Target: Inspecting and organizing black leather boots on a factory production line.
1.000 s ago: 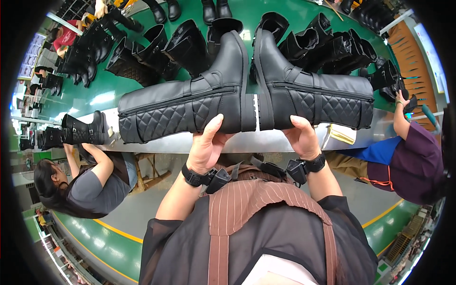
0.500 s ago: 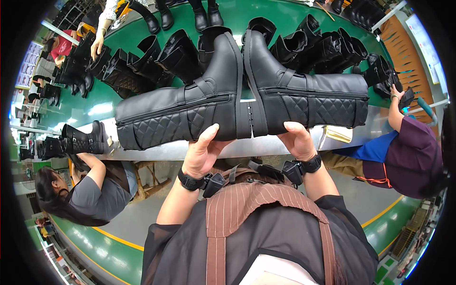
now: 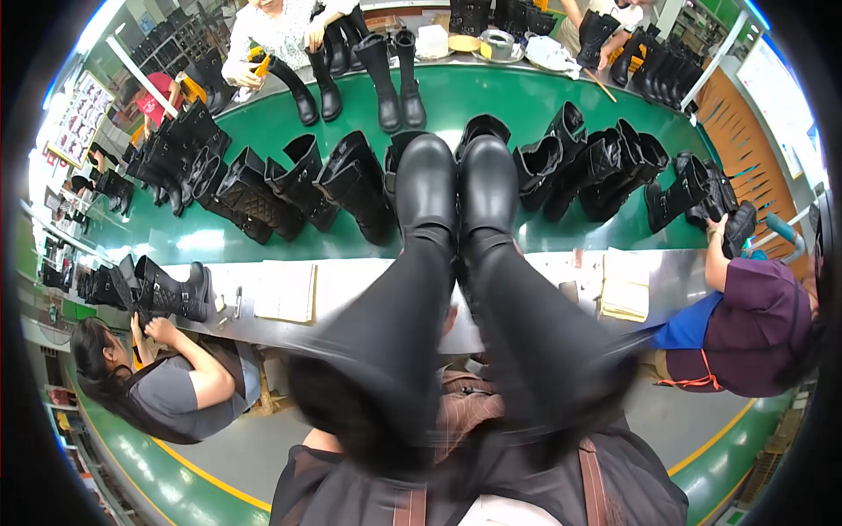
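Observation:
A pair of tall black boots is raised in front of me, side by side. The left boot and the right boot have rounded toes pointing away, and their shafts come back toward me, spreading apart and blurred by motion at the tops. My left hand and my right hand are almost wholly hidden behind the boots, one hand to each boot as they hang in the air. A small patch of skin shows between the shafts; I cannot tell which hand it belongs to.
A green conveyor table carries rows of black boots. On the metal ledge lie a notepad and yellowish papers. Co-workers handle boots at left, right and across the table.
The boots have turned from lying sideways, zips and soles showing, to toes pointing away with shafts toward me. My hands have gone behind them. The view has tilted up, showing more of the far side.

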`<state>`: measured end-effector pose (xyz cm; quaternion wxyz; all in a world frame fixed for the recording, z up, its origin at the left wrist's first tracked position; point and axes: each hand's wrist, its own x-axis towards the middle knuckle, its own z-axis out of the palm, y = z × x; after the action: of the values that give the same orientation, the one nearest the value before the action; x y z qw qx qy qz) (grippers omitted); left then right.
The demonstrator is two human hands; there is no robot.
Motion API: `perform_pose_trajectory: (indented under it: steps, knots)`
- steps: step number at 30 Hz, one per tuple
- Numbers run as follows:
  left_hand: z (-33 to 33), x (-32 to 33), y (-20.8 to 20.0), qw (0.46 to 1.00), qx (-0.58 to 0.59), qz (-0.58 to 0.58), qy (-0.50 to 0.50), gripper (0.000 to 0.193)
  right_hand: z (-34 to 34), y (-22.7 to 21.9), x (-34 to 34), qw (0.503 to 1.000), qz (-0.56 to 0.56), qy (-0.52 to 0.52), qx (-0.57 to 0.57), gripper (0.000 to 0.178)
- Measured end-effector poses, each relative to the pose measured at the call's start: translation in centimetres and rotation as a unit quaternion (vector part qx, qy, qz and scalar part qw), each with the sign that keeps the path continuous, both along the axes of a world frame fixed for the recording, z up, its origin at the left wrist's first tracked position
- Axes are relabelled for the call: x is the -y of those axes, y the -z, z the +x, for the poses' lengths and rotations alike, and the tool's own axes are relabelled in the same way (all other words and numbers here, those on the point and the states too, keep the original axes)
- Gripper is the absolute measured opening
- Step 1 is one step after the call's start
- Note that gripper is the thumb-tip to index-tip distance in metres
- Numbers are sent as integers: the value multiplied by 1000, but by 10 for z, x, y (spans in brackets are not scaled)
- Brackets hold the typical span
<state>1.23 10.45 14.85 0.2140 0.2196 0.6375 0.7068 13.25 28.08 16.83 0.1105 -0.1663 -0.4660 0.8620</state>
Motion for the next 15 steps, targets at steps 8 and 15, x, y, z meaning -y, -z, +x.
perform_pose_trajectory:
  steps: [8, 15]
  knots:
    - [-22, -6, 37, 976, 152, 151, 36, 52, -22, 78, -51, 975, -221, 18, 10, 46]
    - [-19, -15, 60, 893, 404, 176, 93, 57, -23, 71, -30, 996, -85, -36, -5, 48]
